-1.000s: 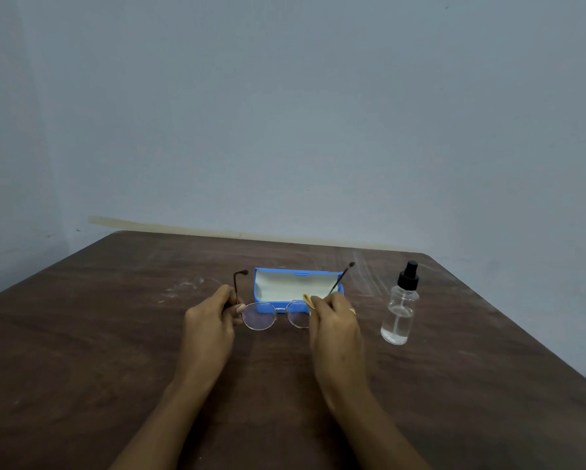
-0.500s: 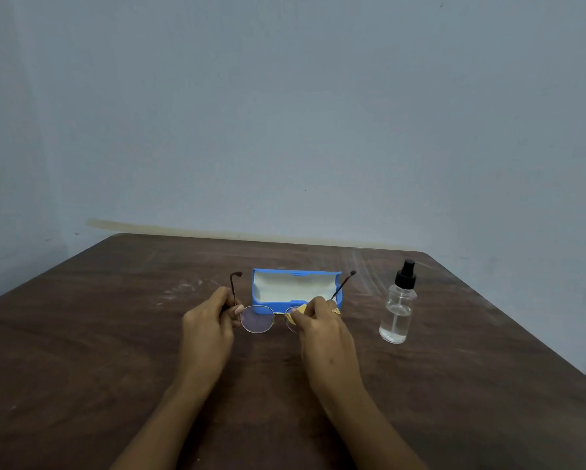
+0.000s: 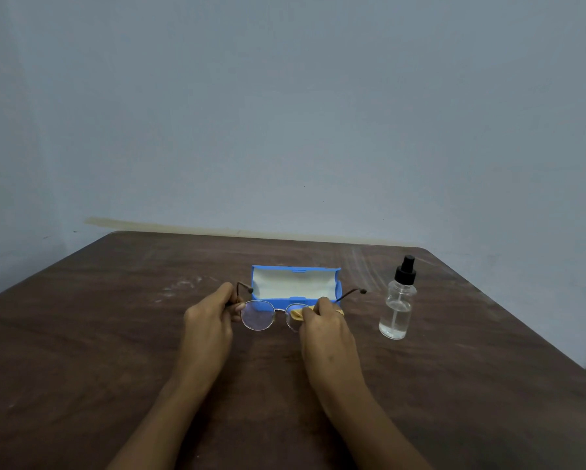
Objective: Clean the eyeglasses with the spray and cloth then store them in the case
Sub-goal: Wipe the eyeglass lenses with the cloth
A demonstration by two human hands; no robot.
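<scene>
Round wire-rimmed eyeglasses [image 3: 258, 315] are held just above the table, temples open and pointing away from me. My left hand [image 3: 207, 325] pinches the frame at its left hinge. My right hand [image 3: 322, 329] presses a small yellow cloth [image 3: 298, 313] against the right lens, which it mostly hides. Right behind the glasses lies the blue case [image 3: 335, 278], open, with a pale lining. A clear spray bottle [image 3: 397, 305] with a black nozzle stands upright to the right of my right hand, apart from it.
Everything rests on a dark brown wooden table [image 3: 81, 351] with pale scuff marks at the back left. A plain blue-grey wall rises behind the far edge. The table's right edge slants down close to the bottle.
My right hand with the cloth has slid leftward over the right lens. The glasses have tilted slightly; the left hand keeps its hold.
</scene>
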